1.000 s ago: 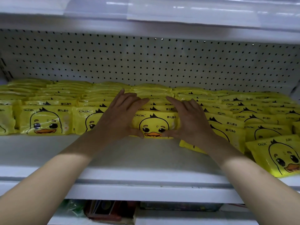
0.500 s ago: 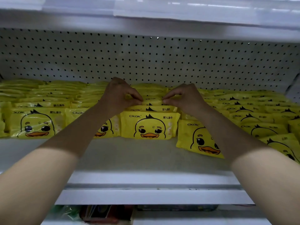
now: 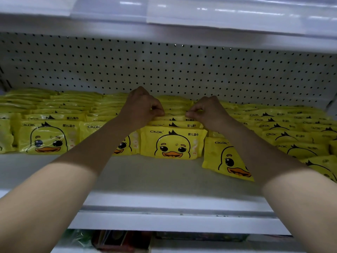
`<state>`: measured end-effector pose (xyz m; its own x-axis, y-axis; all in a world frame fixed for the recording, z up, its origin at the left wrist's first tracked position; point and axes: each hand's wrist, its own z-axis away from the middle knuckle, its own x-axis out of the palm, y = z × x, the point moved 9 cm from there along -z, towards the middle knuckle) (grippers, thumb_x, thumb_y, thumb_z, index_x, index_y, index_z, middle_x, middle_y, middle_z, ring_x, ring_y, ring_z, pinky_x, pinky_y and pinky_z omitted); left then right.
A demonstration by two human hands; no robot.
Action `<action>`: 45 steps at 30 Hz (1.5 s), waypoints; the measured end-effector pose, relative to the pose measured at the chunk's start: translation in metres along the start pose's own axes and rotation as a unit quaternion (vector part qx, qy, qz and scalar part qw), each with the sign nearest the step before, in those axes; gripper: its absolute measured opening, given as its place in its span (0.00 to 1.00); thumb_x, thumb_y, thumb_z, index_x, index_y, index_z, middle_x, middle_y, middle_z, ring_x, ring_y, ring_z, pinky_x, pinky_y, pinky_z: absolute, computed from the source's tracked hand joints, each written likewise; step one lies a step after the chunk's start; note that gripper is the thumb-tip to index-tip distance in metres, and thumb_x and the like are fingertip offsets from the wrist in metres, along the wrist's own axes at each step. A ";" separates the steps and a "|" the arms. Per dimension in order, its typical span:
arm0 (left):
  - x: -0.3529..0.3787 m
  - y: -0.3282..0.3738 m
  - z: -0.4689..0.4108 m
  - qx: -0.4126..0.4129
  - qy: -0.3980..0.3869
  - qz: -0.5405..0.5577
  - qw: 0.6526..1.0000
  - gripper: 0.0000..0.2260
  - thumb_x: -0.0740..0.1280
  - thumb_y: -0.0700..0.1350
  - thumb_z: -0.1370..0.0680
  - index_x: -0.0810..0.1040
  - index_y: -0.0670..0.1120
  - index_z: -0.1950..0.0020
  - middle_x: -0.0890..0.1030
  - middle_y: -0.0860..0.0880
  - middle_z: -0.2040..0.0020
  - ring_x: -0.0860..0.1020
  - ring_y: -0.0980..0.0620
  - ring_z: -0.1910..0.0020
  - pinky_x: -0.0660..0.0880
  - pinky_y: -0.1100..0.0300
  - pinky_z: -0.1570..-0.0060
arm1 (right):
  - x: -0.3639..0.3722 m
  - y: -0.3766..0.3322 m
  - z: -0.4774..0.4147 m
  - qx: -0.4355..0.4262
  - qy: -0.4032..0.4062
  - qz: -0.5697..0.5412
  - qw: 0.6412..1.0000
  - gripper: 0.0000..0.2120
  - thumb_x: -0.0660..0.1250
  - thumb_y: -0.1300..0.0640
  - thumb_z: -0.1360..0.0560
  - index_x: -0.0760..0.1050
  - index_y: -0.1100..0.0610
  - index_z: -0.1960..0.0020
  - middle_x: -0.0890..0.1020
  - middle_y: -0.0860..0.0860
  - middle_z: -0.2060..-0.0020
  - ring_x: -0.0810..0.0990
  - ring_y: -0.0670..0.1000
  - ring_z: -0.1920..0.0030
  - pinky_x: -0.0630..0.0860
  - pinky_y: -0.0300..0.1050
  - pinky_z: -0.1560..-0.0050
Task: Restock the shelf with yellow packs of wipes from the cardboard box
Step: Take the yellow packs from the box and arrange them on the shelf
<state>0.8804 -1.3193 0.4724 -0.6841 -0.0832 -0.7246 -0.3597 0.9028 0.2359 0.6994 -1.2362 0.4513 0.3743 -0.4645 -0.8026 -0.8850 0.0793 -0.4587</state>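
Observation:
Yellow packs of wipes with a duck face stand in several rows on the white shelf [image 3: 164, 181]. The front pack of the middle row [image 3: 173, 145] stands upright, facing me. My left hand [image 3: 142, 106] and my right hand [image 3: 207, 110] reach over it, fingers curled, each pinching the top edge of a pack further back in that middle row [image 3: 175, 117]. A pack to the right [image 3: 224, 159] lies tilted and forward of its row, partly under my right forearm. The cardboard box is out of view.
A white pegboard back wall [image 3: 182, 70] closes the shelf behind the rows. Another white shelf [image 3: 182, 21] hangs close above. Bare shelf surface runs along the front edge. Dark goods [image 3: 118, 240] sit on the level below.
A second ago both hands lay flat around the front duck pack. They have since moved back over the middle row and curled onto the tops of packs behind it.

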 end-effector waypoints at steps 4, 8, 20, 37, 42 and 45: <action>0.003 -0.005 0.002 0.014 -0.026 0.039 0.999 0.09 0.77 0.56 0.33 0.85 0.58 0.55 0.80 0.63 0.63 0.73 0.50 0.50 0.68 0.48 0.41 | -0.002 -0.002 0.001 -0.014 0.010 -0.028 0.999 0.04 0.74 0.45 0.28 0.84 0.44 0.57 0.79 0.43 0.58 0.72 0.56 0.40 0.70 0.54 0.38; 0.004 -0.002 0.000 0.003 -0.026 0.046 0.999 0.08 0.78 0.52 0.33 0.87 0.54 0.56 0.77 0.60 0.64 0.71 0.51 0.49 0.68 0.54 0.46 | -0.004 -0.004 0.002 -0.023 0.019 -0.036 0.999 0.04 0.74 0.43 0.29 0.80 0.38 0.62 0.81 0.46 0.57 0.75 0.60 0.42 0.73 0.58 0.40; 0.009 -0.016 -0.009 -0.014 -0.089 0.059 0.994 0.12 0.71 0.65 0.33 0.83 0.61 0.57 0.82 0.56 0.61 0.77 0.48 0.52 0.75 0.46 0.47 | -0.015 -0.005 0.003 -0.026 0.034 -0.054 0.998 0.07 0.75 0.47 0.28 0.85 0.50 0.55 0.83 0.46 0.57 0.75 0.53 0.43 0.70 0.52 0.38; 0.014 -0.015 -0.020 -0.006 -0.094 -0.042 0.995 0.08 0.74 0.55 0.29 0.86 0.56 0.53 0.78 0.45 0.53 0.72 0.47 0.48 0.68 0.56 0.48 | 0.003 -0.005 -0.018 -0.006 -0.022 0.044 0.999 0.12 0.71 0.46 0.25 0.85 0.52 0.48 0.78 0.53 0.44 0.66 0.54 0.36 0.68 0.50 0.37; 0.012 -0.011 -0.020 0.030 -0.088 -0.085 0.992 0.08 0.73 0.54 0.28 0.86 0.55 0.51 0.78 0.46 0.53 0.71 0.46 0.46 0.64 0.56 0.47 | 0.004 -0.008 -0.016 -0.019 -0.038 0.031 0.999 0.11 0.71 0.47 0.25 0.85 0.54 0.49 0.80 0.50 0.48 0.67 0.54 0.37 0.68 0.49 0.38; 0.002 -0.018 -0.023 0.000 -0.058 0.001 0.998 0.10 0.74 0.52 0.28 0.84 0.54 0.48 0.81 0.52 0.58 0.69 0.50 0.47 0.67 0.55 0.49 | -0.012 -0.006 -0.016 -0.020 0.023 -0.026 0.999 0.03 0.74 0.46 0.28 0.81 0.43 0.57 0.81 0.42 0.55 0.76 0.53 0.43 0.70 0.55 0.36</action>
<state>0.8712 -1.3454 0.4816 -0.6065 -0.0316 -0.7945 -0.3584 0.9028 0.2377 0.6954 -1.2455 0.4700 0.4073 -0.5073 -0.7594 -0.8755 0.0200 -0.4829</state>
